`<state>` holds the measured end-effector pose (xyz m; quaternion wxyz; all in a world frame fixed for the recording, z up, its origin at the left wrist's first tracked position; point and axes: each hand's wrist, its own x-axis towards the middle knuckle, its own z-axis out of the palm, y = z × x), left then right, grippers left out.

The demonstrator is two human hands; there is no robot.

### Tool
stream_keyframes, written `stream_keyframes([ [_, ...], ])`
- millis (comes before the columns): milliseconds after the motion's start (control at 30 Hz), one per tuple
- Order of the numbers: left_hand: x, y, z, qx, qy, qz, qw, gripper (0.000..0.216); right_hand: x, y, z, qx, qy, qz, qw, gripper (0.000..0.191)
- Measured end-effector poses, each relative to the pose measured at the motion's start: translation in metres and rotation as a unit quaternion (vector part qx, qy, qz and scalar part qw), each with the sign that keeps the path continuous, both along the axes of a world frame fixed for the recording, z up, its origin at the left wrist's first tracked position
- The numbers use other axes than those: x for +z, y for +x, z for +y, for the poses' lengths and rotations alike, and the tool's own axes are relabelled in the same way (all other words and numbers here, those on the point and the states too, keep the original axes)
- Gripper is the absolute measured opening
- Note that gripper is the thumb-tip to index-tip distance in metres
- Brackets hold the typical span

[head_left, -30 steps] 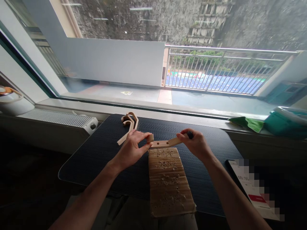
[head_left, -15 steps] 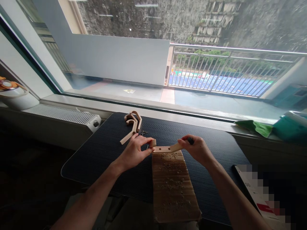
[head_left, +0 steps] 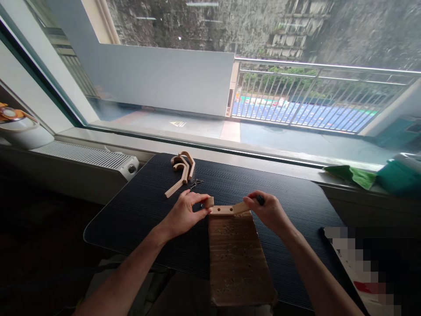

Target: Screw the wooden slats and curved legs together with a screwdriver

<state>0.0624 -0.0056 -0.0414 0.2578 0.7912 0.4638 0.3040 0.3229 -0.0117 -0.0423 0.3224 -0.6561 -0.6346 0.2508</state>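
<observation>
A pale bent wooden hook [head_left: 225, 210] with two dark holes lies across the far end of a brown wooden board [head_left: 235, 263]. My left hand [head_left: 187, 213] pinches the hook's curved end between thumb and fingers. On the other side, my right hand [head_left: 269, 210] is closed around its straight end. A small black piece [head_left: 260, 199], of a kind I cannot make out, also shows in my right hand. The board is pitted with many small holes and juts over the table's near edge. Beyond my left hand lie several similar wooden hooks [head_left: 184, 175] and a small pile of dark screws [head_left: 196, 183].
The black table [head_left: 131, 219] stands against a window sill. A white radiator [head_left: 88, 156] is at left, with a white pot-like container [head_left: 26, 136] beyond it. On the right are a green cloth [head_left: 351, 175], a teal container [head_left: 399, 175] and a partly blurred device [head_left: 348, 267].
The hook sits slightly lower against the board's far end, and my left hand's fingers have shifted a little on it. Both hands keep their hold. The whole view has shifted slightly.
</observation>
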Motion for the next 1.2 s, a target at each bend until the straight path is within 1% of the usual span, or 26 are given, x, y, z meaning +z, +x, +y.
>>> stream_keyframes([
  [100,0.006,0.0,0.001,0.001,0.008,0.001,1.0,0.027,0.005,0.0,0.0,0.006,-0.006,-0.01,1.0,0.037],
  [233,0.019,-0.001,0.0,0.004,0.031,-0.006,0.999,0.024,0.017,-0.002,-0.001,0.003,0.017,-0.014,1.0,0.037],
  [300,0.02,-0.002,-0.001,0.004,0.03,-0.005,1.0,0.024,0.02,-0.002,-0.002,0.004,0.021,-0.013,1.0,0.037],
  [367,0.017,-0.003,-0.003,0.0,0.023,-0.001,1.0,0.025,0.018,-0.003,-0.003,0.011,0.015,-0.016,1.0,0.037],
  [433,0.009,-0.003,-0.004,0.002,0.013,-0.001,1.0,0.027,0.012,-0.003,-0.004,0.013,0.01,-0.013,1.0,0.037],
  [533,-0.002,-0.001,-0.005,0.021,-0.009,-0.013,1.0,0.03,0.002,-0.003,-0.004,-0.002,0.01,0.012,1.0,0.036],
  [633,-0.007,0.0,-0.005,0.027,-0.026,-0.023,0.999,0.033,-0.003,-0.003,-0.003,-0.008,-0.002,0.039,0.999,0.035],
  [800,-0.005,0.0,-0.007,0.016,-0.032,-0.017,0.999,0.034,0.001,-0.003,-0.003,0.01,-0.038,0.078,0.996,0.033],
  [933,-0.003,0.001,-0.009,0.012,-0.027,-0.019,0.999,0.033,0.002,-0.004,-0.001,0.018,-0.037,0.079,0.996,0.032],
  [1067,0.002,-0.011,-0.011,0.004,-0.077,-0.05,0.996,0.037,-0.001,-0.002,0.001,0.027,-0.04,0.066,0.997,0.033],
  [1133,0.005,-0.02,-0.007,0.014,-0.078,-0.056,0.995,0.035,-0.004,0.0,0.0,0.03,-0.04,0.055,0.997,0.034],
  [1200,0.008,-0.026,-0.001,0.052,-0.049,-0.02,0.997,0.026,-0.006,0.002,-0.001,0.032,-0.038,0.04,0.998,0.035],
])
